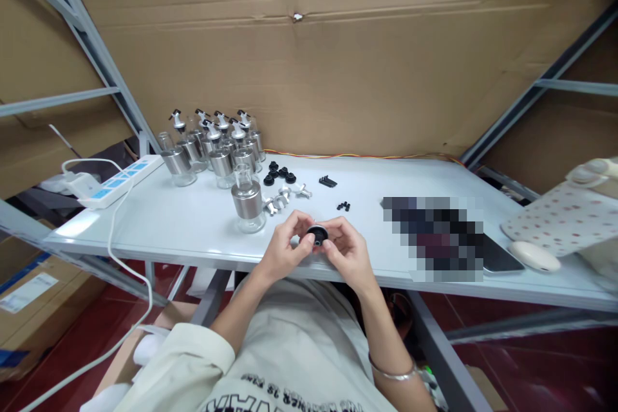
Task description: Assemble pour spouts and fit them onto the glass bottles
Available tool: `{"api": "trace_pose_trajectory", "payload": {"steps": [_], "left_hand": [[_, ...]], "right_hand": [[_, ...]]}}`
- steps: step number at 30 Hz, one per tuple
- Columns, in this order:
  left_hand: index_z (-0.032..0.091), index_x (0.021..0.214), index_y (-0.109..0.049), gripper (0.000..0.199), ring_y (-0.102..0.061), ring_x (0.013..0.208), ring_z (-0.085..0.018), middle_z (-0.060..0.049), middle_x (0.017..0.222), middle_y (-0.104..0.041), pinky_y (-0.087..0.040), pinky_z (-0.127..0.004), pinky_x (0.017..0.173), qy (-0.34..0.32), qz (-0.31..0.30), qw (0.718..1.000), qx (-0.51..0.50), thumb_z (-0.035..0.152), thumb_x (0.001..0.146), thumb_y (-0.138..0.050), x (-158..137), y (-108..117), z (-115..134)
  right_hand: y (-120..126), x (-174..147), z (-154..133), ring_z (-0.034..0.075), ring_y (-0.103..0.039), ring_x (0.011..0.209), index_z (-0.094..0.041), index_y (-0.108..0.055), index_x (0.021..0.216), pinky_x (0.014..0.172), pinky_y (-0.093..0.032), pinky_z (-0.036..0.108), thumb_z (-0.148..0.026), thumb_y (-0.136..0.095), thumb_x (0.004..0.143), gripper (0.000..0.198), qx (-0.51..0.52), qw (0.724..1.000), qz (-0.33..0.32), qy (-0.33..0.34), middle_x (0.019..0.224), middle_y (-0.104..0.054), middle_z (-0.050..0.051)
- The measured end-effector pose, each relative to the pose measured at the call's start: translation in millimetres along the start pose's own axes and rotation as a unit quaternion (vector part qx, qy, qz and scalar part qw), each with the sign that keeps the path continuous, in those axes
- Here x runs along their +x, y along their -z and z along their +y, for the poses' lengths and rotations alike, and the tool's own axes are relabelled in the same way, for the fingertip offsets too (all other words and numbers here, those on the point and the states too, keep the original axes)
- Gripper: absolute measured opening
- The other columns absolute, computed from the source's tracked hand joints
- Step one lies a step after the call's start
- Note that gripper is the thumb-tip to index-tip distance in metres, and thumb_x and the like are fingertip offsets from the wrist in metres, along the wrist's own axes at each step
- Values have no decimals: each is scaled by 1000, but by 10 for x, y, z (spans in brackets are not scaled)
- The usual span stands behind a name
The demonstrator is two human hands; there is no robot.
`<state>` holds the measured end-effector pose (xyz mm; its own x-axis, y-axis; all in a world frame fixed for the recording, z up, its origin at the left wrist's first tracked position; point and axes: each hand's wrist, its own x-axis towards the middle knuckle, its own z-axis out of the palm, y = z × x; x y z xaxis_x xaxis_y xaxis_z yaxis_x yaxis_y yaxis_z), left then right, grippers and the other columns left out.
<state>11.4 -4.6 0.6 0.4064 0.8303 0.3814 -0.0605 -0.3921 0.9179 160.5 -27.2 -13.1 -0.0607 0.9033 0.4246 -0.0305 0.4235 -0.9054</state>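
Note:
Both hands grip a round bottle spout (317,234), silver at the rim with a black underside facing me. My left hand (291,244) pinches it from the left, and my right hand (346,248) from the right, thumbs on the near edge. Part of the spout is hidden behind the fingers. Beyond the left hand stands a glass bottle (248,199) with a metal band and no spout. Silver spout pieces (282,198) lie beside it, with black round stoppers (277,174) farther back. Small black levers (327,181) and tiny black caps (344,206) lie to the right.
Several banded glass bottles (222,164), most with spouts, stand at the back left. A white power strip (123,181) with a cable lies on the left. To the right are a blurred dark object (434,238), a cream oval item (535,256) and a spotted bag (555,215).

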Motion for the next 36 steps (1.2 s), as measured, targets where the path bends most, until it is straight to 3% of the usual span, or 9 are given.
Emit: {"api": "trace_pose_trajectory", "payload": {"steps": [6, 12, 15, 19, 21, 27, 30, 36], "left_hand": [[18, 92, -50, 29, -55, 68, -12, 0, 80, -55, -45, -24, 65, 10, -16, 1000, -4, 45, 84, -56, 11, 1, 14], [18, 89, -49, 25, -55, 66, -12, 1, 74, -56, -43, -24, 65, -5, -37, 999, 36, 42, 88, -53, 12, 23, 31], [17, 92, -52, 23, -53, 70, -12, 0, 78, -55, -43, -25, 69, -40, -7, 996, 78, 40, 88, -53, 13, 14, -33], [20, 101, -57, 23, -52, 85, -15, -3, 90, -55, -43, -28, 79, -132, 65, 984, 103, 38, 87, -57, 43, 3, -132], [21, 104, -58, 23, -52, 94, -16, -5, 99, -55, -44, -29, 83, -157, 75, 980, 95, 37, 87, -57, 60, 7, -149], [24, 114, -63, 33, -54, 98, -18, -6, 101, -55, -47, -32, 88, -143, -5, 989, 34, 37, 84, -62, 55, 41, -108], [27, 113, -66, 37, -53, 99, -17, -5, 101, -52, -46, -32, 92, -135, -4, 990, 32, 32, 77, -71, 45, 57, -111], [27, 108, -69, 32, -52, 99, -16, -4, 100, -49, -46, -33, 94, -121, -2, 993, 14, 29, 76, -72, 47, 52, -130]], "right_hand": [[-4, -17, 8, 15, -62, 66, -21, -54, 90, 63, -51, 28, -32, -61, 75, 19, -7, 1000, 19, 3, 76, -66, 2], [-1, -22, -10, 13, -63, 60, -22, -50, 86, 62, -50, 26, -20, -58, 74, 14, -14, 1000, 7, 7, 71, -67, -1], [-4, -2, 2, 15, -65, 68, -22, -54, 90, 66, -52, 27, -20, -58, 76, 14, -17, 999, 16, 30, 77, -68, 1], [-12, 35, 22, 19, -62, 93, -23, -61, 105, 77, -52, 32, -22, -60, 80, 25, -50, 991, 49, 111, 104, -65, 8], [-17, 39, 32, 19, -60, 91, -25, -63, 108, 76, -51, 33, -23, -66, 78, 30, -70, 988, 59, 128, 109, -62, 8], [-22, 15, 65, 17, -62, 78, -24, -66, 93, 77, -54, 35, -27, -76, 69, 26, -6, 991, 106, 83, 87, -67, 4], [-12, 12, 75, 18, -65, 82, -24, -66, 88, 80, -55, 34, -25, -77, 67, 24, 12, 991, 110, 73, 88, -69, 3], [-1, 3, 98, 18, -66, 83, -24, -67, 85, 81, -54, 34, -20, -75, 68, 19, -8, 991, 115, 75, 85, -70, 3]]}}
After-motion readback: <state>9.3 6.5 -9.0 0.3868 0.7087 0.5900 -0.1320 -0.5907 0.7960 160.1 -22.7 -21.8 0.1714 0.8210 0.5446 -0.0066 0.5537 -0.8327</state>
